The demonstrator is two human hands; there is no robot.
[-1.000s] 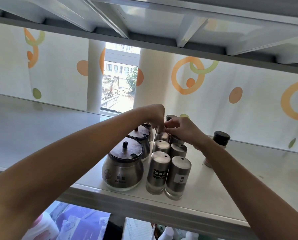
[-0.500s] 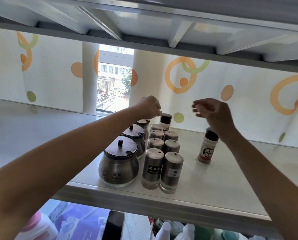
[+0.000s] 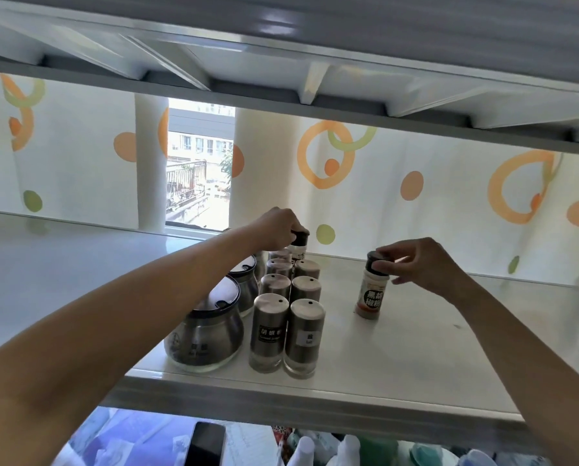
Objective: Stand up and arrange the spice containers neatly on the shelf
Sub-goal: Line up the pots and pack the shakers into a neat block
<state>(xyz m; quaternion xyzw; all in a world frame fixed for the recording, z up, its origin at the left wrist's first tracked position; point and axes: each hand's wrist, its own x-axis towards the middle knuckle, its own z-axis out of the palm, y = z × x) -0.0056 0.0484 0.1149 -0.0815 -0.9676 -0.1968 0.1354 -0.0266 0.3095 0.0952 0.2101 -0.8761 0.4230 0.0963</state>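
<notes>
L hand (image 3: 276, 230) grip clamped on rear black-cap bottle (image 3: 299, 242) behind shaker rows (image 3: 290, 297); R hand (image 3: 416, 267) grip on pepper bottle (image 3: 371, 290) cap.

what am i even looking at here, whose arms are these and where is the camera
There is no machine here. A person wears a camera on the head, so you see their own two bare arms reaching forward. They stand at a white shelf. On it are two rows of steel shakers and, left of them, round lidded jars. The left hand has its grip on the black cap of a small bottle behind the rows. The right hand pinches the cap of a pepper bottle standing apart to the right. A curtain hangs behind.
</notes>
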